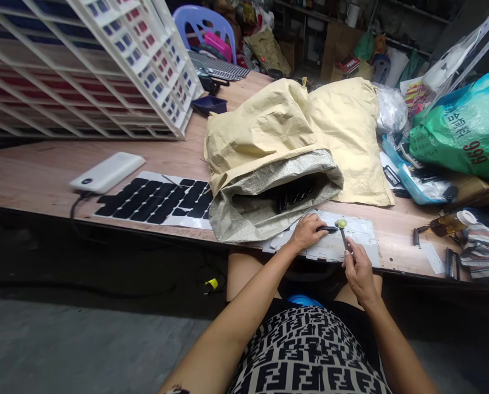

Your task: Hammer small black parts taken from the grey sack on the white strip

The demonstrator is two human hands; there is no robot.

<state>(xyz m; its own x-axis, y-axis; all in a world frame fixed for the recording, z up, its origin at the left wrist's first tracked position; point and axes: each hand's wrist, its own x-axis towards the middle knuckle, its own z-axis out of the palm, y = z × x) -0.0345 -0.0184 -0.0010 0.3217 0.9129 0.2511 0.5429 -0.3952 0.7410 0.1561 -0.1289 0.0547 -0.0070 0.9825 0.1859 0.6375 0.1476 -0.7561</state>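
My left hand (308,232) is closed on a slim black piece (327,229), which it holds low over a white board (363,230) at the table's front edge. In my right hand (357,266) is a small hammer (344,238) with a yellow-green head and a thin grey handle. Its head is close to the tip of the black piece; whether they touch I cannot tell. Right behind my left hand, an open woven sack (260,117) lies on its side, its grey lining folded out. Black parts (293,200) show in its dark mouth.
Left of the sack lie a sheet with black pieces (145,200) and a white power bank (108,172) with a cable. A large white plastic crate (170,82) stands back left. To the right are a bottle (452,223), a striped cloth (484,251) and a green bag (466,131).
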